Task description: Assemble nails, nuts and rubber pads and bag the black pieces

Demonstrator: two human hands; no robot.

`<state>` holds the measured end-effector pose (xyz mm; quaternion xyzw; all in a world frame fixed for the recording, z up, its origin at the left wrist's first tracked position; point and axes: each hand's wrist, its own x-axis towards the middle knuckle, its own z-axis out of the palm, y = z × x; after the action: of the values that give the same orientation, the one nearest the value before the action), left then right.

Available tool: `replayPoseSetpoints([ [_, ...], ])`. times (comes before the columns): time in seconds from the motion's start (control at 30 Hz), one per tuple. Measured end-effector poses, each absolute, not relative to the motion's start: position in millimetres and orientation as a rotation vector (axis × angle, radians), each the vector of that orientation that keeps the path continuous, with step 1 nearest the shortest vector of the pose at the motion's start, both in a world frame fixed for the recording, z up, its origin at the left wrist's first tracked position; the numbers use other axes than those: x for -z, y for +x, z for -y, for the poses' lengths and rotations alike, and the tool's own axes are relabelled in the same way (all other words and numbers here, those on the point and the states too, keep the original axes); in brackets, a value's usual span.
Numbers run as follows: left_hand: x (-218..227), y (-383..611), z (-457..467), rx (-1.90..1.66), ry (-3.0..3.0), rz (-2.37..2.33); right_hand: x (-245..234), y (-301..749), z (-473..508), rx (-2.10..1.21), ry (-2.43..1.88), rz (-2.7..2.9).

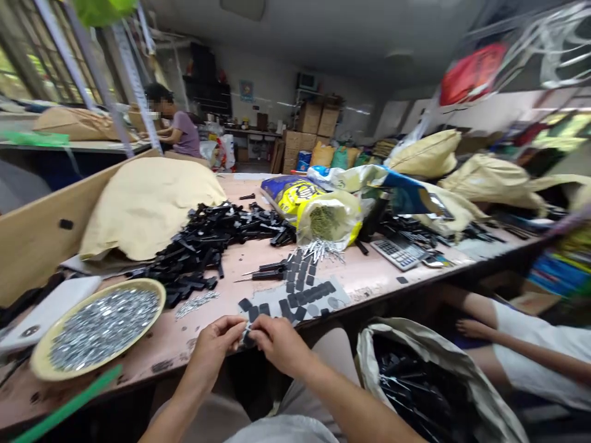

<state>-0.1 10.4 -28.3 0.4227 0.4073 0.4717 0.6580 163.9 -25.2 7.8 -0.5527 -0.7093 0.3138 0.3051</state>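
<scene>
Over the table's front edge, my left hand [216, 346] and my right hand [282, 346] meet with fingertips pinched close together. Between them shows a small silvery piece [247, 331] with something dark beside it, too small to name. Just beyond my fingers lies a pale backing sheet [342, 296] with black rectangular pads [310, 294] in rows. Two black handles with thin metal shafts [265, 275] rest behind the sheet. Thin silvery pins [197, 303] are scattered left of it. More silvery pins [322, 251] spill before an open yellow bag [354, 216].
A cream bowl [159, 306] of small metal pieces stands left. Behind it is a heap of black parts [207, 240] beside a beige sack [152, 197]. A calculator [399, 249] lies right. Below, an open sack [367, 351] holds black parts; a person's arm [526, 351] is at right.
</scene>
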Motion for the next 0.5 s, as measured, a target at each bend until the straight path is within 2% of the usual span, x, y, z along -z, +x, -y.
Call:
replayPoseSetpoints([
  [0.2, 29.0, -1.4, -20.9, -1.007, 0.996, -0.952, -14.7, 170.7, 14.8, -1.653, -1.353, 1.310],
  [0.4, 28.3, 0.1, -21.8, -0.944, 0.946, -0.898, -6.2, 170.8, 13.8, -1.457, -1.302, 1.357],
  [0.5, 25.5, 0.7, -21.0, -0.939, 0.997, -0.911, -2.4, 171.2, 13.1, -1.504, -1.272, 1.331],
])
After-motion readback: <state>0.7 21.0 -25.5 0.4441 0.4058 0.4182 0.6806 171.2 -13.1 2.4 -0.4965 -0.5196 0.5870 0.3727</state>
